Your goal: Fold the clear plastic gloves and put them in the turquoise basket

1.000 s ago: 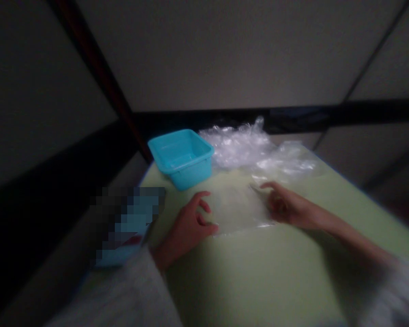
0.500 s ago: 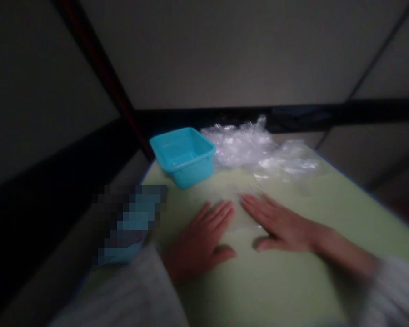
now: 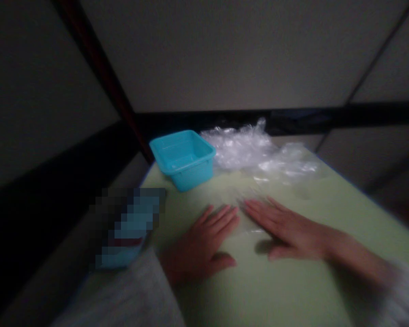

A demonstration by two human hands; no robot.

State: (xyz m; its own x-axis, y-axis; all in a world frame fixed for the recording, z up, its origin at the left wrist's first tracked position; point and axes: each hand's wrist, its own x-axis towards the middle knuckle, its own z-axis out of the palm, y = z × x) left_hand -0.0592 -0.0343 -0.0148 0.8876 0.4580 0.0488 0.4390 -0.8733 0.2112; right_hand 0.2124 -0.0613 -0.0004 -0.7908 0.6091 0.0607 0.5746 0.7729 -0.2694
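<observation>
My left hand [image 3: 207, 240] lies palm down with its fingers stretched out, its fingertips at the left side of a thin clear plastic sheet or bag [image 3: 247, 227]. Over the right part of that plastic, my right hand [image 3: 289, 229] is also palm down and flat, thumb held apart from the fingers. Both hands rest on or just above the yellow-green table top [image 3: 259, 290], and neither grips anything. The plastic is faint, so its outline is hard to make out.
A turquoise plastic basket [image 3: 194, 175] stands at the back left of the table. Beside it on the right is a pile of crumpled clear plastic [image 3: 245, 147]. A pixelated light-blue object [image 3: 138, 220] lies at the left edge. Behind the table is a grey wall [image 3: 225, 54].
My right hand has shifted slightly right and toward me. My left hand has stayed almost in place, its fingertips slightly farther right. The view has tilted a little.
</observation>
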